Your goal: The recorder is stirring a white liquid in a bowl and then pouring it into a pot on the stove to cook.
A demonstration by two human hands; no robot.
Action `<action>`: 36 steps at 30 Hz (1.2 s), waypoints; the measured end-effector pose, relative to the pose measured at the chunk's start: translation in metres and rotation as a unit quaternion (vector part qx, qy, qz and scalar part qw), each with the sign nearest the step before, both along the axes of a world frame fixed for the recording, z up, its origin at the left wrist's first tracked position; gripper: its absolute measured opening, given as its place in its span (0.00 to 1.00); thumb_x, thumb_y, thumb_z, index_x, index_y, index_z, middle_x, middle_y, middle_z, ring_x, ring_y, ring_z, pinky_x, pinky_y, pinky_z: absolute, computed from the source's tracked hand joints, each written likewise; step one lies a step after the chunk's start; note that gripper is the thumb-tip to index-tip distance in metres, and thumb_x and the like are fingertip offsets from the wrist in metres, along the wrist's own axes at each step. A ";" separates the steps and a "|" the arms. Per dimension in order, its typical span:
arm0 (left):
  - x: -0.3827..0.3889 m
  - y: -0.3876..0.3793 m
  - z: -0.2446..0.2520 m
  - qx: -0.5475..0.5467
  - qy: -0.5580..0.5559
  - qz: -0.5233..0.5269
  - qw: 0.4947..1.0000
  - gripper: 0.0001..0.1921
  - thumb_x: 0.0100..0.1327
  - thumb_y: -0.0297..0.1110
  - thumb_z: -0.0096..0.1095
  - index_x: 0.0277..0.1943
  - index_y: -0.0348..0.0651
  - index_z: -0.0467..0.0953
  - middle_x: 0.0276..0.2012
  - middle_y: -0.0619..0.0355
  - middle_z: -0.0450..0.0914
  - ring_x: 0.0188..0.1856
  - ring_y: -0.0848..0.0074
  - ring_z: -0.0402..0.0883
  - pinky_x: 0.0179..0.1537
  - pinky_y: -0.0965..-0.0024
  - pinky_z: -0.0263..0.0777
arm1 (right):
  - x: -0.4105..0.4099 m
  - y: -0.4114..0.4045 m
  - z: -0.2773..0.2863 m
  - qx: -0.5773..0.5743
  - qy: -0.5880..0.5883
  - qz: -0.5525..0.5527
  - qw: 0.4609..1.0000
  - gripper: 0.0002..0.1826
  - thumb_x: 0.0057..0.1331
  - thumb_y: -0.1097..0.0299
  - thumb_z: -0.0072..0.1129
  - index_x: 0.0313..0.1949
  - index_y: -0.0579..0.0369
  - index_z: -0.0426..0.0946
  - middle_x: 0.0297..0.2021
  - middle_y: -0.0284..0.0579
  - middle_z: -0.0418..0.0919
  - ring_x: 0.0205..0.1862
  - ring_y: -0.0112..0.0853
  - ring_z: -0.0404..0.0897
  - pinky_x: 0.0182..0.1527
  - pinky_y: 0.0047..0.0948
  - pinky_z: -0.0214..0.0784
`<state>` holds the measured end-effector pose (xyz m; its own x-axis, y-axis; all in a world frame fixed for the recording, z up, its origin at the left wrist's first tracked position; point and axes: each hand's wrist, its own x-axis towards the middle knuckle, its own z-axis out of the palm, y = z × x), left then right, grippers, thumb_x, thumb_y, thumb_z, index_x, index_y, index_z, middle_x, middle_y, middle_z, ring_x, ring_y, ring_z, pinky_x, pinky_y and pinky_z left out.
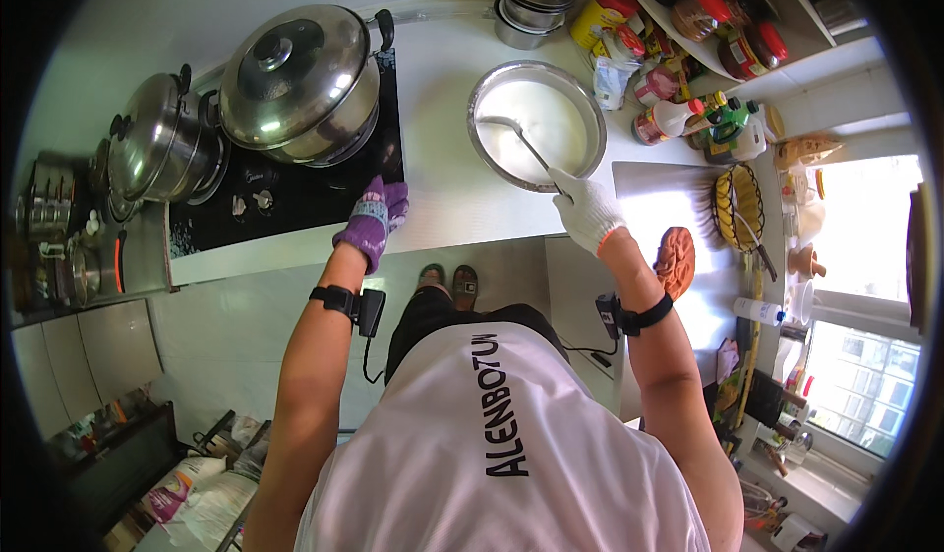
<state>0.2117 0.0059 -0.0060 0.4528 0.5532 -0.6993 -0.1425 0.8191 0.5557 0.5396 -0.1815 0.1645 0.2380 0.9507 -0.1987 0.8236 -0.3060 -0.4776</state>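
My right hand [588, 210], in a white knit glove with an orange cuff edge, grips the handle of a metal ladle [532, 152]. The ladle's bowl end dips into white liquid [549, 106] inside a round stainless steel basin [476, 133] on the white countertop [439, 154]. My left hand [371, 220] wears a purple knit glove with a pale blue patterned band. It rests at the front right corner of a black glass cooktop [295, 205], thumb apart from the fingers, with nothing seen in it. The glove partly hides the fingertips' contact.
A large lidded steel pot [310, 109] and a smaller lidded pot [151, 143] stand on the cooktop. Nested steel bowls [527, 17] sit behind the basin. Bottles and jars [664, 121] line the right. A steel sink [641, 183] lies beside my right hand, with an orange-brown cloth [675, 261].
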 end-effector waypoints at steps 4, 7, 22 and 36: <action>-0.012 -0.017 0.009 -0.023 0.045 0.000 0.999 0.32 0.71 0.65 0.47 0.55 0.41 0.78 0.46 0.55 0.85 0.40 0.63 0.80 0.35 0.64 0.71 | 0.003 0.018 -0.007 0.003 -0.047 -0.036 0.998 0.22 0.68 0.66 0.49 0.62 0.50 0.72 0.41 0.63 0.82 0.46 0.59 0.79 0.48 0.51 0.72; -0.025 -0.009 0.003 -0.008 0.063 -0.013 0.998 0.32 0.71 0.65 0.46 0.54 0.42 0.79 0.47 0.55 0.85 0.40 0.64 0.81 0.36 0.64 0.71 | 0.003 0.030 0.009 -0.048 -0.084 -0.098 0.991 0.23 0.68 0.66 0.47 0.63 0.48 0.72 0.44 0.62 0.82 0.48 0.57 0.80 0.50 0.51 0.72; -0.077 0.028 -0.010 -0.115 0.021 -0.038 0.992 0.35 0.72 0.66 0.38 0.42 0.40 0.82 0.39 0.48 0.87 0.38 0.53 0.84 0.39 0.51 0.76 | 0.007 -0.022 -0.008 -0.009 0.049 -0.172 0.984 0.21 0.66 0.67 0.49 0.58 0.52 0.74 0.24 0.60 0.80 0.25 0.51 0.80 0.32 0.44 0.74; -0.076 0.025 0.000 -0.113 -0.017 -0.004 0.993 0.35 0.71 0.67 0.40 0.35 0.41 0.83 0.37 0.47 0.87 0.36 0.51 0.85 0.38 0.49 0.78 | -0.047 0.002 0.032 -0.122 0.382 -0.301 0.865 0.24 0.72 0.67 0.48 0.67 0.52 0.70 0.25 0.43 0.79 0.15 0.24 0.70 0.13 0.25 0.60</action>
<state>0.1360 0.0307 -0.0062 0.4815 0.3797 -0.7899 -0.1502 0.9237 0.3525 0.4926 -0.1797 0.1960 0.3868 0.6075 -0.6937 -0.0477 -0.7381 -0.6730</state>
